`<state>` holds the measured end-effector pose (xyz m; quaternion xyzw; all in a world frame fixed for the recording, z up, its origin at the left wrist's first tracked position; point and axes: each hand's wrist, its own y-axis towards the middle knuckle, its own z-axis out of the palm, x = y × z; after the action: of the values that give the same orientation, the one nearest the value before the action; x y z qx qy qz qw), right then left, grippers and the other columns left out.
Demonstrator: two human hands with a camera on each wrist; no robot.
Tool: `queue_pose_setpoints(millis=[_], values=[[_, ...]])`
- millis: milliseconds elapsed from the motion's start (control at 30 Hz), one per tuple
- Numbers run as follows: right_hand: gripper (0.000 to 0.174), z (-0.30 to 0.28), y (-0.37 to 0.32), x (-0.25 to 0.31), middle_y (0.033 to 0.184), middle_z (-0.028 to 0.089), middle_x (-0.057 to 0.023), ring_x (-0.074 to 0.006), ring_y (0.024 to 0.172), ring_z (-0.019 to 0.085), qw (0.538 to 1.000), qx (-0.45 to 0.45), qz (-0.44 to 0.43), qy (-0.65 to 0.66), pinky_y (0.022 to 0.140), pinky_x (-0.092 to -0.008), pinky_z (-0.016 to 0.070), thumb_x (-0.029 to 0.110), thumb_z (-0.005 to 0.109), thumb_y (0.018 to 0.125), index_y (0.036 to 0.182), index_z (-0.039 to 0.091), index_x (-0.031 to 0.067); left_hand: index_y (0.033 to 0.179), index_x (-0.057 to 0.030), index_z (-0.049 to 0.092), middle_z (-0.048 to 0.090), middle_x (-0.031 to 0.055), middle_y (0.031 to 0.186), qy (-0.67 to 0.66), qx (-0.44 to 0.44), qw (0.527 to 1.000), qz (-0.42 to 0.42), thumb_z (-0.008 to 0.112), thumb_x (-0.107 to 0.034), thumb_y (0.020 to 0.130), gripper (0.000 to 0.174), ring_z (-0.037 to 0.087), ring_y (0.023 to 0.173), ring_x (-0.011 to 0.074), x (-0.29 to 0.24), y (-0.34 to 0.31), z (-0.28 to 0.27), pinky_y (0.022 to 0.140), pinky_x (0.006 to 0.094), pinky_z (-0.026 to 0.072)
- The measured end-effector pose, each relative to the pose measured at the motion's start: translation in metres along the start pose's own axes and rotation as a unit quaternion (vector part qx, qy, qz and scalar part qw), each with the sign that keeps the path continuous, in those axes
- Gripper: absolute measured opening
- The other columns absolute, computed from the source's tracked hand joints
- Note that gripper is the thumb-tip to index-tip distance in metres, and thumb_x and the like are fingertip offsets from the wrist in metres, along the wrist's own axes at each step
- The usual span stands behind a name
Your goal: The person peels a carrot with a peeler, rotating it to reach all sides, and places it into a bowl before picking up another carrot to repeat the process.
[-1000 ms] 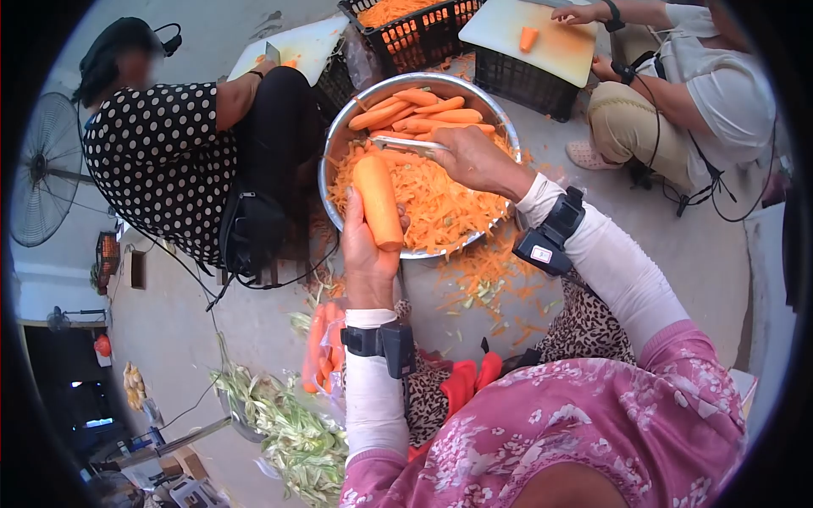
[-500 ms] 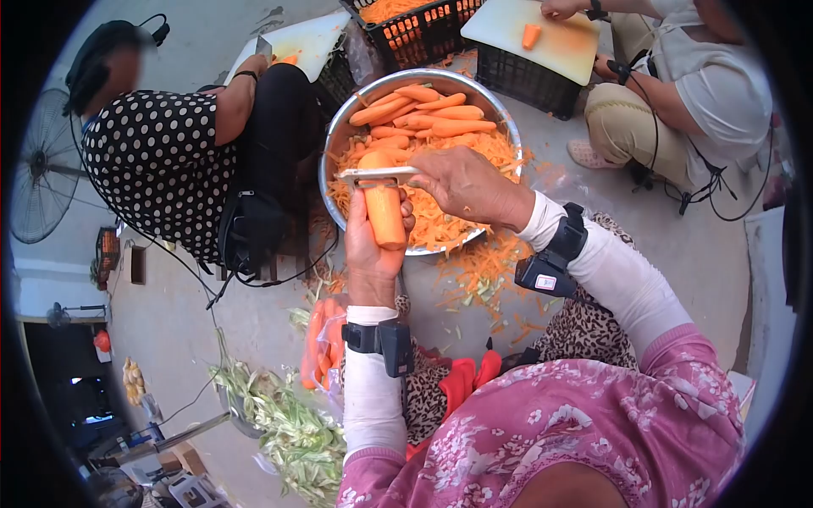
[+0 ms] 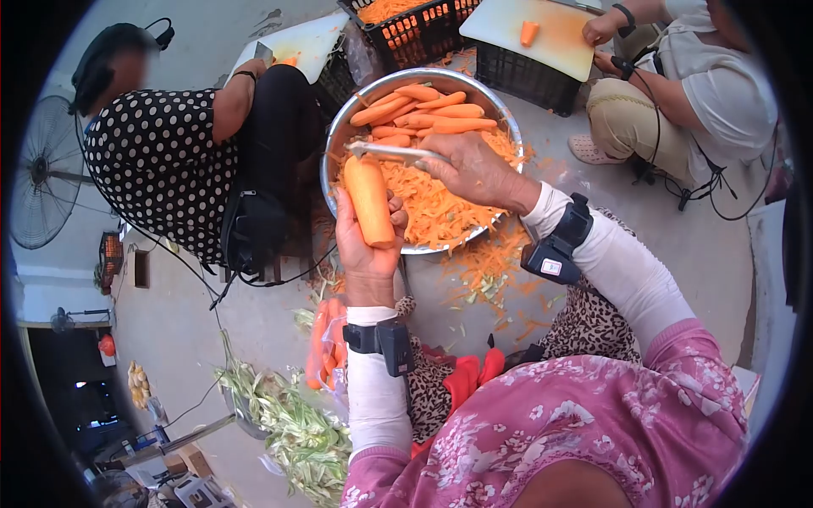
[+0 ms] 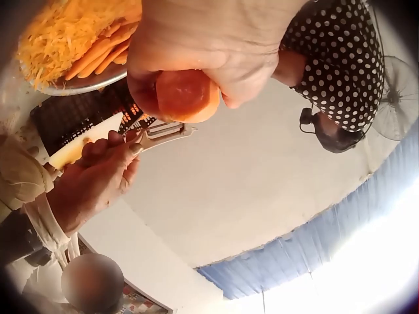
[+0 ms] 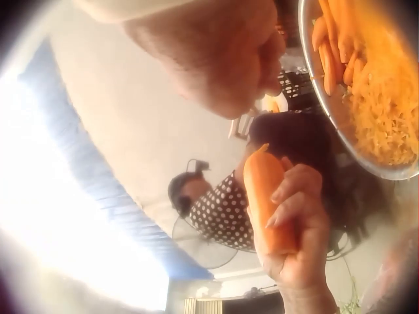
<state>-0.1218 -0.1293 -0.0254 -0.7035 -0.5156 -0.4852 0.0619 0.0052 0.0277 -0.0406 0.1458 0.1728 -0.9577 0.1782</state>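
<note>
A thick orange carrot [image 3: 369,201] is gripped in my left hand [image 3: 366,254], tilted over the near left rim of a metal basin [image 3: 506,118]. My right hand [image 3: 478,169] holds a peeler [image 3: 394,152] by its handle, its head just above the carrot's far end. The left wrist view shows the peeler [image 4: 163,133] apart from the carrot [image 4: 186,97]. Orange peelings [image 3: 432,203] and several whole carrots [image 3: 436,114] lie in the basin. The right wrist view shows the fingers of my left hand [image 5: 302,222] wrapped round the carrot [image 5: 265,190].
Two people sit at white boards [image 3: 550,38] on black crates, left and right beyond the basin. A crate [image 3: 423,38] of carrot stands behind it. Nearer lie a bag of carrots [image 3: 326,343], pale green husks or leaves [image 3: 296,432] and scattered peelings [image 3: 483,275]. A fan [image 3: 42,169] stands far left.
The peeler went down across the carrot, then back up to its far end. The carrot has tilted a little. The person at the right has drawn a hand back toward the board's edge.
</note>
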Motion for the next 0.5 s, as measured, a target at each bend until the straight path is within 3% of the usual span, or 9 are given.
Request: queue_pose_setpoints(millis=[133,200,233,300,367,467,500], values=[[0.021,0.011,-0.015,0.022,0.077,0.058,-0.0179,-0.0400,0.074,0.058,0.997,0.064,-0.030,0.014,0.064,-0.0482,0.0451,0.022,0.054,0.087,0.083,0.054,0.0012,0.109,-0.0049,0.052,0.053,0.0093,0.087,0.010,-0.019,1.000,0.017,0.040,-0.047,0.096,0.046,0.048,0.073,0.0196,0.000,0.002,0.004,0.058,0.0290,0.0442],[0.019,0.015,-0.019,0.021,0.077,0.055,-0.0180,-0.0377,0.075,0.058,0.996,0.077,-0.043,-0.014,0.064,-0.0432,0.0450,0.021,0.055,0.089,0.092,0.055,0.0018,0.109,-0.0049,0.052,0.053,0.0086,0.086,-0.008,-0.042,0.998,0.035,0.039,-0.045,0.097,0.044,0.049,0.072,0.0196,0.000,0.001,0.005,0.058,0.0285,0.0438],[0.019,0.015,-0.019,0.022,0.077,0.055,-0.0178,-0.0384,0.075,0.057,0.996,0.068,-0.044,-0.042,0.065,-0.0448,0.0447,0.021,0.053,0.090,0.093,0.054,0.0022,0.109,-0.0049,0.052,0.053,0.0086,0.086,-0.008,-0.042,0.999,0.034,0.039,-0.045,0.097,0.044,0.049,0.072,0.0196,0.000,0.001,0.003,0.058,0.0285,0.0438],[0.019,0.013,-0.013,0.021,0.076,0.056,-0.0176,-0.0390,0.074,0.057,0.996,0.036,-0.053,-0.055,0.064,-0.0470,0.0450,0.021,0.053,0.089,0.089,0.053,0.0024,0.111,-0.0043,0.051,0.054,0.0089,0.087,0.010,0.038,0.999,-0.019,0.040,-0.045,0.097,0.044,0.050,0.073,0.0201,-0.002,0.000,-0.002,0.058,0.0286,0.0434],[0.019,0.011,-0.006,0.016,0.076,0.058,-0.0174,-0.0396,0.073,0.058,0.996,0.002,-0.060,-0.069,0.063,-0.0492,0.0452,0.021,0.053,0.088,0.085,0.053,0.0026,0.112,-0.0039,0.051,0.054,0.0092,0.087,0.034,0.041,0.998,-0.017,0.040,-0.045,0.097,0.045,0.050,0.073,0.0201,-0.001,-0.002,-0.002,0.057,0.0288,0.0433],[0.021,0.008,0.004,-0.005,0.078,0.057,-0.0191,-0.0388,0.075,0.058,0.994,-0.004,-0.022,-0.105,0.065,-0.0454,0.0453,0.022,0.052,0.090,0.090,0.055,0.0018,0.116,-0.0032,0.050,0.054,0.0104,0.089,0.038,0.068,0.996,-0.040,0.041,-0.045,0.096,0.047,0.050,0.073,0.0205,0.001,-0.002,-0.005,0.057,0.0291,0.0436],[0.021,0.006,0.007,-0.013,0.078,0.058,-0.0199,-0.0390,0.075,0.058,0.989,0.036,0.039,-0.139,0.066,-0.0457,0.0453,0.022,0.053,0.090,0.089,0.056,0.0015,0.116,-0.0031,0.050,0.054,0.0108,0.090,0.061,0.083,0.994,-0.030,0.042,-0.045,0.096,0.047,0.050,0.073,0.0209,0.004,-0.006,0.005,0.057,0.0289,0.0437]])
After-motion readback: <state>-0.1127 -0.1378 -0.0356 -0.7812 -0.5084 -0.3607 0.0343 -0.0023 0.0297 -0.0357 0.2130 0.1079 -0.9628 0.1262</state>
